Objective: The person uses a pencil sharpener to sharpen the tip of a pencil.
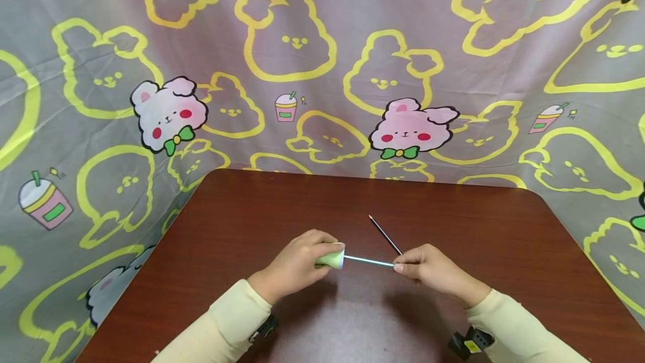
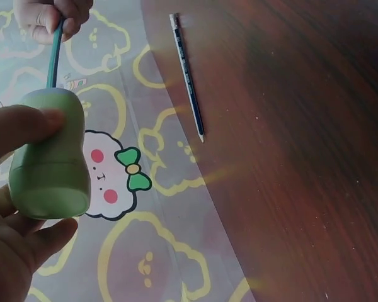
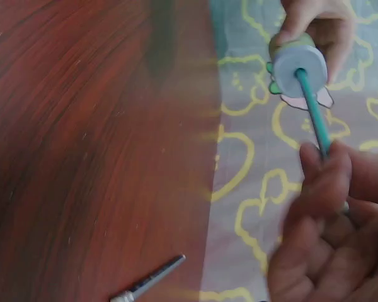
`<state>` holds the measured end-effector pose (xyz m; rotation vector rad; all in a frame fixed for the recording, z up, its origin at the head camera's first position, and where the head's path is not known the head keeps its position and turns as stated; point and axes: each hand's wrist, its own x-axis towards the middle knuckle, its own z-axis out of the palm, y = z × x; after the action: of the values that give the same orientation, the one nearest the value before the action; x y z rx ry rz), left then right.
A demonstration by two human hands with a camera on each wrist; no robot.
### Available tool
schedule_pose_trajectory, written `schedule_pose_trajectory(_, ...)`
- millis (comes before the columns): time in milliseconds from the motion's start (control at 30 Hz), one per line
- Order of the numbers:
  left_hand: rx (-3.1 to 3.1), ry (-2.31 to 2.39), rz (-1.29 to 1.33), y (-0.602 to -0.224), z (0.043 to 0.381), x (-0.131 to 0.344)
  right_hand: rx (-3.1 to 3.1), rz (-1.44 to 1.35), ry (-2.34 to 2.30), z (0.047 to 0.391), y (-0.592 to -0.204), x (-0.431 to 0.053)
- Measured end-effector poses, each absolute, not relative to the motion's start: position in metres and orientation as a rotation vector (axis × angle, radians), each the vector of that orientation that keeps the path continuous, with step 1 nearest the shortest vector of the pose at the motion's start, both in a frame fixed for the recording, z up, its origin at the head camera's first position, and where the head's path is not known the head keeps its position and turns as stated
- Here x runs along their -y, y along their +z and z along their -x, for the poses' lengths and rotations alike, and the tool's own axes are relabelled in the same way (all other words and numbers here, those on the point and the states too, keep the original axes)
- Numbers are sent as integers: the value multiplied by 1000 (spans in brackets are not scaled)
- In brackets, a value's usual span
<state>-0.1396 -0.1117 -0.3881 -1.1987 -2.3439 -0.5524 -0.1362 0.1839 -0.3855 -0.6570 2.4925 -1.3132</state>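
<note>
My left hand grips a light green pencil sharpener, thumb on one side and fingers around the other. In the left wrist view the green sharpener body narrows in the middle. My right hand pinches a teal pencil near one end. The pencil's other end sits in the hole of the sharpener's whitish end face, seen in the right wrist view; its tip is hidden inside. Both hands are raised over the table. Beyond the right hand a dark pencil lies on the tabletop.
The brown wooden table has rounded far corners. A grey cloth with yellow outlined rabbits hangs behind it and along the sides. Dark wrist devices sit under both sleeves, one by the right cuff.
</note>
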Motion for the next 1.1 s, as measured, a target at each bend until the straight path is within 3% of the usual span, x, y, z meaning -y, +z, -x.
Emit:
schedule_pose_trajectory(100, 2318, -494, 1206, -388, 139, 111, -2323, 567, -1378, 139, -386, -186)
schedule_pose_trajectory(267, 2377, -527, 1158, -388, 140, 112, -2652, 703, -1221, 139, -392, -183)
schedule_pose_trajectory(367, 2463, -650, 1103, -388, 142, 114, -3080, 986, -998, 136, -398, -181)
schedule_pose_trajectory(600, 2579, -1055, 1034, -388, 144, 118, -3586, 1997, -575, 140, -404, -176)
schedule_pose_trajectory(767, 2588, -1154, 1062, -386, 142, 119, -3595, 2289, -586, 141, -402, -171)
schedule_pose_trajectory(900, 2551, -1040, 1095, -384, 141, 119, -3557, 2046, -665, 137, -404, -172)
schedule_pose_trajectory(1100, 2384, -680, 1194, -381, 140, 118, -2908, 1104, -1170, 129, -398, -177)
